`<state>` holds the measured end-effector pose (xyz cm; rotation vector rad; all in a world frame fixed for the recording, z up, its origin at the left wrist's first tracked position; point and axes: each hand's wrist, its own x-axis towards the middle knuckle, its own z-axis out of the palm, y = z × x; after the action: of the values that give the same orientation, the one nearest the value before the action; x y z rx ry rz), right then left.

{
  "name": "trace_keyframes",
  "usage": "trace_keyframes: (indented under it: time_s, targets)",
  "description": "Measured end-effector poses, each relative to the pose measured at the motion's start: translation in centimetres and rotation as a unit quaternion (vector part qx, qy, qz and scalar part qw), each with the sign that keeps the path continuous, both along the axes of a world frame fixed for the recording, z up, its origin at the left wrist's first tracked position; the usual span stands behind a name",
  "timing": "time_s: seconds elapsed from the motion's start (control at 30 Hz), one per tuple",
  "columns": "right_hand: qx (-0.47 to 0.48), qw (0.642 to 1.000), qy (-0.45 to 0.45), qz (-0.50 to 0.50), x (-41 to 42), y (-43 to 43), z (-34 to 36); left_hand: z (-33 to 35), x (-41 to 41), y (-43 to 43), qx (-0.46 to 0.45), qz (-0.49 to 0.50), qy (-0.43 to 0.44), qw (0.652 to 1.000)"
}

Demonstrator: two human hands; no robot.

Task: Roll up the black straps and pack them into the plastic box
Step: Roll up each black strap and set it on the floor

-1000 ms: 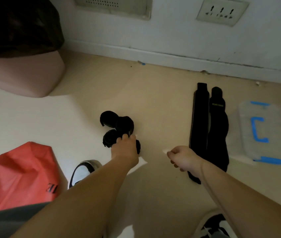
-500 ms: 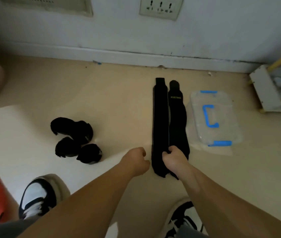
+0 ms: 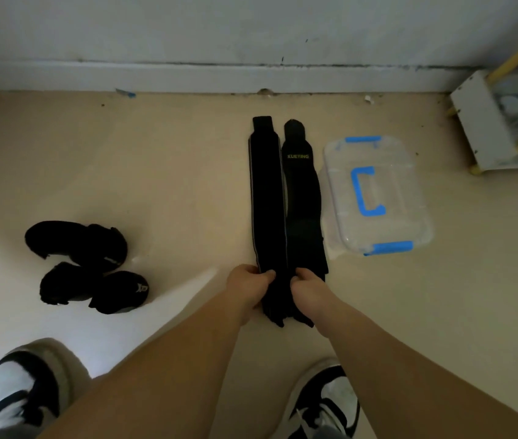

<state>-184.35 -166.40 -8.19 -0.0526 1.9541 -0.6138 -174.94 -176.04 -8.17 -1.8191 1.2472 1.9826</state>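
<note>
Hands: left hand [image 3: 248,282], right hand [image 3: 307,286] both pinch black straps [image 3: 267,201] at near ends | plastic box [image 3: 405,191] just beside

One wide-angle camera, worn on the person's head, looks forward and steeply down at a pale beige floor [image 3: 156,172] and faces a grey-white wall [image 3: 251,26], whose white skirting board [image 3: 188,76] crosses the top of the frame. Two black-and-white sneakers [image 3: 13,391] at the bottom edge lie almost under the lens. Bare forearms enter from below; the left hand [image 3: 246,285] and right hand [image 3: 310,288] sit close, just under centre, holding two long flat black straps [image 3: 267,198] that run straight away toward the wall. A clear plastic box with blue clips [image 3: 410,201] lies right of them, rolled black straps [image 3: 77,245] well left
</note>
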Motion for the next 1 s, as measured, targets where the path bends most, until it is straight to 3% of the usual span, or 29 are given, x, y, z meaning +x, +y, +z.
trace_keyframes:
  time_s: [0.1, 0.27, 0.37, 0.47, 0.53, 0.67, 0.83, 1.0]
  targets:
    - [-0.004, 1.000, -0.008, -0.026, 0.1, -0.3, 0.1, 0.1, -0.4, -0.2, 0.010, -0.036, 0.019, 0.999]
    - [-0.003, 0.998, -0.017, -0.058, 0.7, -1.2, 1.2, 2.4, -0.2, -2.1, 0.024, 0.005, 0.043, 0.999]
    - [-0.030, 0.988, -0.030, -0.147, 0.8, -1.9, 2.5, 4.7, 1.0, -3.4, 0.019, -0.021, 0.065, 0.997]
    - [-0.115, 0.925, -0.186, -0.310, 0.5, -2.6, 4.8, 7.7, 2.8, -3.8, 0.001, -0.065, 0.123, 0.990]
    - [-0.155, 0.886, -0.258, -0.354, 0.6, -3.1, 7.2, 10.2, 4.1, -3.8, -0.003, -0.080, 0.158, 0.984]
    - [-0.164, 0.884, -0.268, -0.347, 1.6, -4.8, 11.3, 15.5, 7.0, -3.1, 0.004, -0.117, 0.226, 0.967]
    - [-0.162, 0.950, -0.157, -0.216, 3.5, -6.9, 16.7, 21.4, 12.4, -3.3, 0.016, -0.129, 0.272, 0.954]
    - [-0.282, 0.930, -0.193, -0.134, 6.4, -8.4, 25.1, 25.1, 16.8, -4.8, 0.000, -0.027, 0.279, 0.960]
